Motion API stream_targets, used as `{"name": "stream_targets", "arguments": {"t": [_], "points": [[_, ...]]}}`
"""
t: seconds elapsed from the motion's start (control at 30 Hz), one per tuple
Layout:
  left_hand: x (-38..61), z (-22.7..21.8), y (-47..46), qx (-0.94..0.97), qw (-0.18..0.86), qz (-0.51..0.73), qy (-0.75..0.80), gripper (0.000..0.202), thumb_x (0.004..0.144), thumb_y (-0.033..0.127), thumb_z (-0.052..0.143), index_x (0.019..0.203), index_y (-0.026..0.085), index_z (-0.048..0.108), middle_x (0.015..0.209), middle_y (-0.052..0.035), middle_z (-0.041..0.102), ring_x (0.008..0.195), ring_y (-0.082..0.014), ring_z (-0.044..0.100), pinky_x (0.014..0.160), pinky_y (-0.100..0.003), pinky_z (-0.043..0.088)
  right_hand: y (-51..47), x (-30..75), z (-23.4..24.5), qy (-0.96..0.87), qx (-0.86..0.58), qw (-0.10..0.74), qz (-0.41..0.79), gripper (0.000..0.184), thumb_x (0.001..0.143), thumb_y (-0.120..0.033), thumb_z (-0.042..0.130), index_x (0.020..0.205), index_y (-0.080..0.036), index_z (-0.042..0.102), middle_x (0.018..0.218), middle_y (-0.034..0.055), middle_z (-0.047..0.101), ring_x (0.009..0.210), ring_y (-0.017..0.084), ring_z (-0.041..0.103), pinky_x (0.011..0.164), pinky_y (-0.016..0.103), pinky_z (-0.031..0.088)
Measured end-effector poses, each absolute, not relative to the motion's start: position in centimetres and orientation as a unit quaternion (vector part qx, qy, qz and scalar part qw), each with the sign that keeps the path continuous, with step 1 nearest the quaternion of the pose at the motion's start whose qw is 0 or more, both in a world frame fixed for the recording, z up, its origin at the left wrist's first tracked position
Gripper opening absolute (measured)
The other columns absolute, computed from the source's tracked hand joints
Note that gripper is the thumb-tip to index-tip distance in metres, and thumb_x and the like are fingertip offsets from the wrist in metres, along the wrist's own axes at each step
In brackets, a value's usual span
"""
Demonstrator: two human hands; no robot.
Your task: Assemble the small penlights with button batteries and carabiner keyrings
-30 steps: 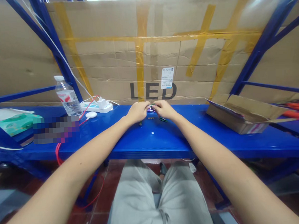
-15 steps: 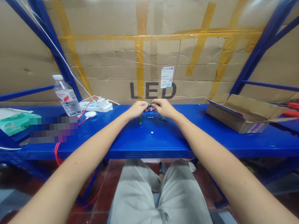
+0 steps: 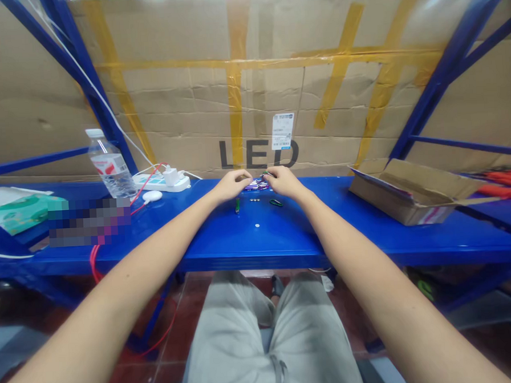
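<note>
Hands (image 3: 233, 184) have moved slightly apart

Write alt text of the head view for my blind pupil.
A person's left hand and right hand are close together by small shiny purple items on a blue table. A bottle stands left, an open cardboard box right.

On the desk (image 3: 258, 243): bottle (image 3: 111, 170) and power strip (image 3: 180, 185) left, box (image 3: 380, 199) right, clip (image 3: 276, 202) between; cardboard (image 3: 170, 116) behind.
</note>
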State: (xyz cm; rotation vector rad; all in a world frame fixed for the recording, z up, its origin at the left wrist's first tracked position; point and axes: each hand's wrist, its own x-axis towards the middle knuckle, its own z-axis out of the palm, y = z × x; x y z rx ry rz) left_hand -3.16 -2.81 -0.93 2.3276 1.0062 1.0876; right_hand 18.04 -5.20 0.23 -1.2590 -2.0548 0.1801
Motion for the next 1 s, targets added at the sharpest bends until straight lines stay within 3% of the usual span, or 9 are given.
{"name": "stream_targets", "arguments": {"t": [0.17,0.4,0.63,1.0], "points": [[-2.9,-0.2,-1.8,0.896,0.065,0.264,0.351,0.018,0.084,0.022,0.058,0.092,0.018,0.073,0.096,-0.0061,0.074,0.089,-0.0194,0.064,0.082,-0.03,0.045,-4.2,19.1,-0.5,-0.777,-0.539,0.318,0.076,0.029,0.091,-0.025,0.05,0.062,-0.02,0.047,0.058,0.0015,0.053,0.066,0.016,0.048,0.063,0.028,0.032],[0.7,1.5,-0.7,0.952,-0.079,0.009,0.296,0.021,0.075,0.01,0.056,0.08,0.019,0.075,0.075,-0.0045,0.07,0.064,-0.016,0.058,0.064,-0.028,0.038,-3.7,19.8,-0.8,-0.765,-0.566,0.296,0.081,0.028,0.09,-0.021,0.051,0.062,-0.02,0.047,0.057,0.0018,0.054,0.066,0.016,0.05,0.063,0.027,0.034],[2.5,2.0,-1.6,0.938,-0.04,-0.022,0.343,0.015,0.067,0.008,0.065,0.067,0.02,0.075,0.06,-0.0046,0.062,0.064,-0.0205,0.058,0.067,-0.031,0.038,-3.4,20.0,-0.9,-0.767,-0.56,0.303,0.085,0.026,0.088,-0.018,0.052,0.061,-0.019,0.05,0.056,0.0018,0.055,0.064,0.016,0.051,0.062,0.027,0.035],[2.4,2.6,-2.7,0.931,-0.042,-0.043,0.359,0.016,0.069,0.009,0.064,0.072,0.018,0.076,0.064,-0.0053,0.063,0.06,-0.0183,0.055,0.062,-0.03,0.036,-2.8,20.4,-1.4,-0.774,-0.56,0.285,0.077,0.024,0.088,-0.02,0.053,0.064,-0.019,0.054,0.061,0.0047,0.06,0.068,0.019,0.054,0.063,0.028,0.036]]}}
